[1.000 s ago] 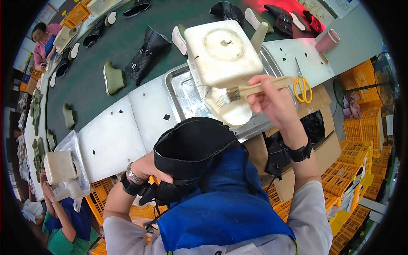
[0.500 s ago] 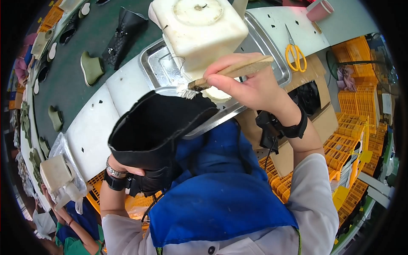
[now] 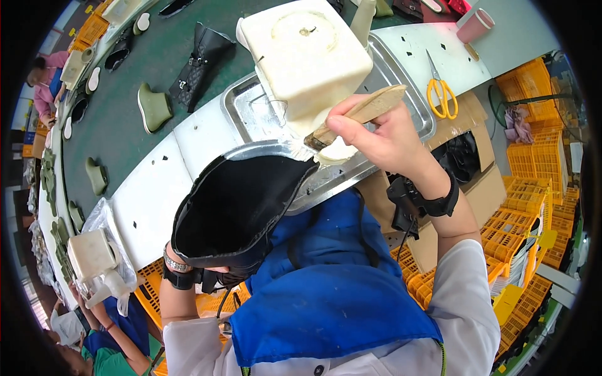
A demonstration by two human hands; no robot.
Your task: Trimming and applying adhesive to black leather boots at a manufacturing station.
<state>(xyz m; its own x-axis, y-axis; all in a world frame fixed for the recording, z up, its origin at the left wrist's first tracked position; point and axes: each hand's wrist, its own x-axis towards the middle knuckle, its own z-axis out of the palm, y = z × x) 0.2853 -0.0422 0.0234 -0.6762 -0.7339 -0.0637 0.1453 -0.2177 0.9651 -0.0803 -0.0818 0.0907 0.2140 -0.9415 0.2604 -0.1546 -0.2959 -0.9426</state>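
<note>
My right hand (image 3: 394, 143) grips the flat wooden handle of a glue brush (image 3: 373, 106). Its pale bristles are at the far right rim of a black boot shaft (image 3: 229, 203); whether they touch the leather I cannot tell. The boot's wide opening faces up. Beneath the shaft my left hand (image 3: 175, 255) supports the boot, most of its fingers hidden. Just beyond the brush, a white plastic jug (image 3: 313, 53) lies in a metal tray (image 3: 241, 116), with a whitish opening at its near end.
Yellow-handled scissors (image 3: 442, 97) and a pink cup (image 3: 475, 26) lie to the right. A black boot (image 3: 200, 66) and an olive boot (image 3: 153, 108) are on the green surface. Orange crates (image 3: 511, 225) are stacked at right. A co-worker's arms (image 3: 116, 332) show at lower left.
The brush has shifted right along the boot's rim, with its bristles now nearer the jug's opening. The boot shaft has tilted and sits slightly lower. The whole view has shifted a little.
</note>
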